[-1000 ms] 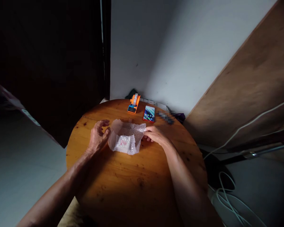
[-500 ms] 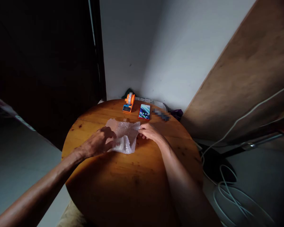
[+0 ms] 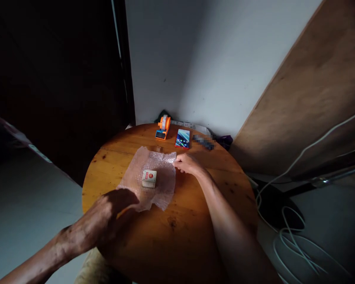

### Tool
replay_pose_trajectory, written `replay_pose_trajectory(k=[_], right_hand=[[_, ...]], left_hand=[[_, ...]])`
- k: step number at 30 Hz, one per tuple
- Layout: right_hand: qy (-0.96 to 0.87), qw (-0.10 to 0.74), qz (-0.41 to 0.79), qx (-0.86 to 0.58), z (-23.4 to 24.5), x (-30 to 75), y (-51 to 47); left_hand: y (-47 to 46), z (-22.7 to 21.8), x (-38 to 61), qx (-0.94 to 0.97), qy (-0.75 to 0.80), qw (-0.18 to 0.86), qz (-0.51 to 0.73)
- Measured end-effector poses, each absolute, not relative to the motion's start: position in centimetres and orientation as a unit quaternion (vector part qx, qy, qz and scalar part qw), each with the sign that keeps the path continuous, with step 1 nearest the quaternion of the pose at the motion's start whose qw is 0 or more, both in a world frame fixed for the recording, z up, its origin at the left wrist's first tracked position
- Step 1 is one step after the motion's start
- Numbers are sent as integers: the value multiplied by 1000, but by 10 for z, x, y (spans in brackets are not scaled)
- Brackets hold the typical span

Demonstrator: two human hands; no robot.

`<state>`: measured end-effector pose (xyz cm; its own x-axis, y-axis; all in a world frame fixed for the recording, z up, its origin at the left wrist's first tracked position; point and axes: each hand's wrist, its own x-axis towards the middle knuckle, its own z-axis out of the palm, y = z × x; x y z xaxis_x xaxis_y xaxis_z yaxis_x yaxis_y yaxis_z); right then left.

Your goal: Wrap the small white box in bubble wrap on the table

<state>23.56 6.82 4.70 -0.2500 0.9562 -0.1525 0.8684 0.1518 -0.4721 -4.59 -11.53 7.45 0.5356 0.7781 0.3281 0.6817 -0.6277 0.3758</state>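
Note:
A sheet of bubble wrap (image 3: 161,191) lies spread flat on the round wooden table (image 3: 177,232). A small white box with a red mark (image 3: 149,178) sits on the middle of the sheet, uncovered. My left hand (image 3: 106,219) is at the sheet's near left corner, fingers curled and pinching its edge. My right hand (image 3: 187,163) holds down the far right corner with closed fingers.
An orange tape dispenser (image 3: 162,128) and a phone (image 3: 183,138) lie at the table's far edge by the white wall. A wooden board (image 3: 307,90) leans at the right. White cables (image 3: 296,240) trail on the floor to the right.
The bubble wrap was folded over the box; my left hand has pulled the flap back toward me, laying the sheet flat and baring the box. The right hand stayed on its corner.

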Motion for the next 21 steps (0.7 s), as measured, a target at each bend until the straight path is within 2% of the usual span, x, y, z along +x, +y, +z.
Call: replay_pose_trajectory(k=[4, 10, 13, 15, 17, 19, 21], right_hand=[[-770, 65, 181, -608, 53, 233, 63], [-763, 42, 114, -635, 68, 238, 61], [-783, 133, 88, -602, 84, 231, 50], [-812, 215, 158, -519, 95, 220, 37], [-835, 246, 241, -429, 100, 206, 22], [-863, 194, 262, -386, 97, 191, 11], [-889, 119, 223, -381, 88, 178, 4]], left_hand=[[-68, 73, -33, 833, 464, 87, 288], [-42, 38, -6, 820, 517, 87, 231], [-49, 18, -5, 812, 528, 111, 223], [-53, 10, -5, 806, 534, 121, 225], [-55, 5, -5, 806, 528, 124, 236], [-55, 3, -4, 811, 517, 121, 245], [-54, 1, -4, 810, 519, 117, 246]])
